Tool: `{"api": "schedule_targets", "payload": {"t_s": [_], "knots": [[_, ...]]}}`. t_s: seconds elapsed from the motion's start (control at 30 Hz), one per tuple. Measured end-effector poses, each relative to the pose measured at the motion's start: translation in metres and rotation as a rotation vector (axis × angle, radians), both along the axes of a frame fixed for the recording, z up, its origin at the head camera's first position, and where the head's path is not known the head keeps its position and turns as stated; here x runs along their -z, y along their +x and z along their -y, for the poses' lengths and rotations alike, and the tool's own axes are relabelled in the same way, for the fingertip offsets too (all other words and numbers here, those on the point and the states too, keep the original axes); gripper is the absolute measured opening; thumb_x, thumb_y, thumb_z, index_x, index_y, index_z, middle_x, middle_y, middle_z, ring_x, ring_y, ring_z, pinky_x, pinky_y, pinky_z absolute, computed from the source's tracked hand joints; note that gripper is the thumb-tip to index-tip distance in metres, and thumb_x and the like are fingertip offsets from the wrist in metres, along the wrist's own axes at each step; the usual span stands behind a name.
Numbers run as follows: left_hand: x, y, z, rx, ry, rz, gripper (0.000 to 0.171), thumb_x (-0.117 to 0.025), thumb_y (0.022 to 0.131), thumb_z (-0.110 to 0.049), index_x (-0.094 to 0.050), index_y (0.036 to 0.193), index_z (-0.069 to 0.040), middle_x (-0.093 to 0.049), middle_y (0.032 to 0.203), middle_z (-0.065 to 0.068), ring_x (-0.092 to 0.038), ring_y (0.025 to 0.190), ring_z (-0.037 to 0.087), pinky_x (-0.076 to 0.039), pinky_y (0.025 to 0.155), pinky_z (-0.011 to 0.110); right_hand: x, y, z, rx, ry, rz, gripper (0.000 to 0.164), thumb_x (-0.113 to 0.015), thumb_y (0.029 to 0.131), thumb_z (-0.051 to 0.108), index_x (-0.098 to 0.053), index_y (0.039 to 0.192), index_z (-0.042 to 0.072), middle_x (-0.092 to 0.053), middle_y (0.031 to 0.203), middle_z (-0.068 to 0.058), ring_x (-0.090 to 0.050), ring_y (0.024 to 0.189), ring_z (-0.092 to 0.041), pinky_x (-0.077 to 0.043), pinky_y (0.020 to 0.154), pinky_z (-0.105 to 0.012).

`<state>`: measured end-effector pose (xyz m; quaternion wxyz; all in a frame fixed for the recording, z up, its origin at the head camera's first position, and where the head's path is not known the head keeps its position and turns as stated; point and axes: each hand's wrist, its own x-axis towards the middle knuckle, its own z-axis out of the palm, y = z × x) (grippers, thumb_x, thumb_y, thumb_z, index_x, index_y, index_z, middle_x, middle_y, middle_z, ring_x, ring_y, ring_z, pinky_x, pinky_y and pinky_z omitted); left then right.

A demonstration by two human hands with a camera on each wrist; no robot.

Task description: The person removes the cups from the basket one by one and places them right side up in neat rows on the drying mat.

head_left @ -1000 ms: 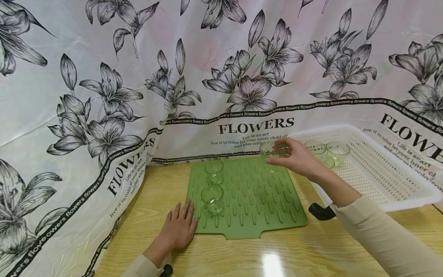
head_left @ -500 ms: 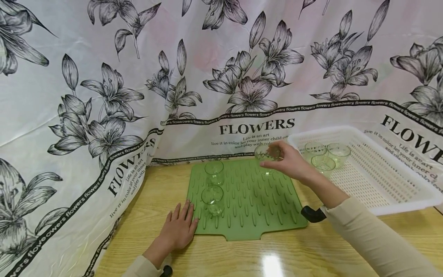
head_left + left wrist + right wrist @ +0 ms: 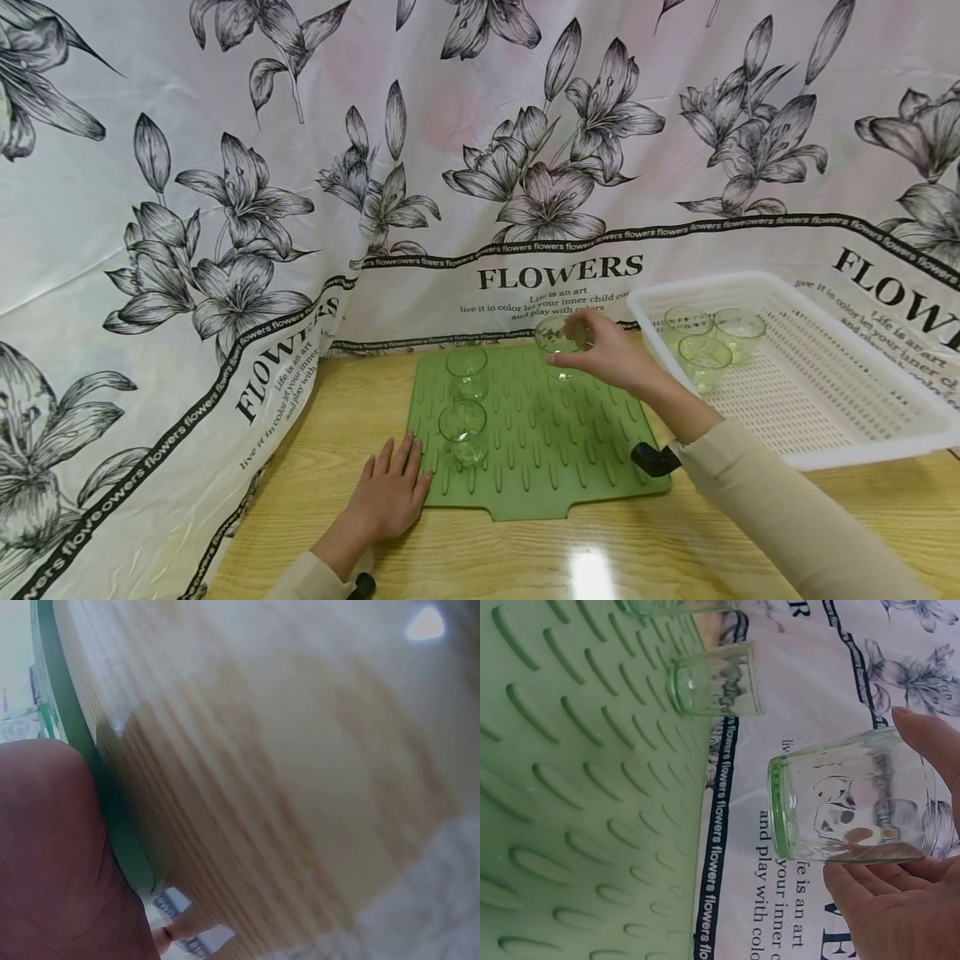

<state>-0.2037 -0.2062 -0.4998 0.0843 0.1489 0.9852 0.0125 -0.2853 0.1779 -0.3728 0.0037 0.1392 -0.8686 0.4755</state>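
Right of centre, the right hand (image 3: pixel 611 357) grips a glass (image 3: pixel 821 795); at lower left, the left hand (image 3: pixel 388 493) lies flat, touching the mat (image 3: pixel 528 496).

Screened nook, room type unclear: floral sheet (image 3: pixel 435 108), wood-grain tabletop (image 3: pixel 465 558).

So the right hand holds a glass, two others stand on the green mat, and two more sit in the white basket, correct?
Not quite: the head view shows three glasses in the white basket, not two. The rest holds.
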Motion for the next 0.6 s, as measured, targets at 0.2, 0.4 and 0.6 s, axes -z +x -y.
{"api": "schedule_targets", "payload": {"t_s": [0.2, 0.4, 0.6], "knots": [[-0.008, 0.002, -0.003, -0.011, -0.004, 0.029, 0.066, -0.022, 0.112, -0.048, -0.021, 0.164, -0.006, -0.012, 0.171, 0.013, -0.012, 0.155, 0.045, -0.018, 0.119, 0.067, 0.003, -0.007, 0.005, -0.006, -0.001, -0.002, 0.077, -0.088, 0.082, 0.037, -0.050, 0.138, -0.002, -0.056, 0.130, -0.022, -0.055, 0.117, -0.038, -0.048, 0.101, -0.050], [-0.018, 0.007, -0.008, -0.018, 0.017, 0.015, 0.062, -0.029, 0.113, -0.041, -0.027, 0.163, -0.005, -0.017, 0.170, 0.014, -0.015, 0.154, 0.044, -0.019, 0.119, 0.067, 0.007, -0.015, 0.010, -0.006, 0.007, 0.011, 0.083, -0.087, 0.082, 0.043, -0.048, 0.140, -0.001, -0.056, 0.135, -0.021, -0.054, 0.125, -0.040, -0.045, 0.107, -0.052], [-0.016, 0.007, -0.009, -0.017, 0.019, 0.022, 0.062, -0.028, 0.113, -0.042, -0.026, 0.163, -0.005, -0.016, 0.170, 0.014, -0.014, 0.154, 0.045, -0.018, 0.119, 0.067, 0.014, -0.023, 0.014, -0.014, 0.029, 0.006, 0.085, -0.086, 0.082, 0.043, -0.047, 0.143, -0.001, -0.056, 0.137, -0.021, -0.054, 0.124, -0.039, -0.046, 0.106, -0.052]]}}
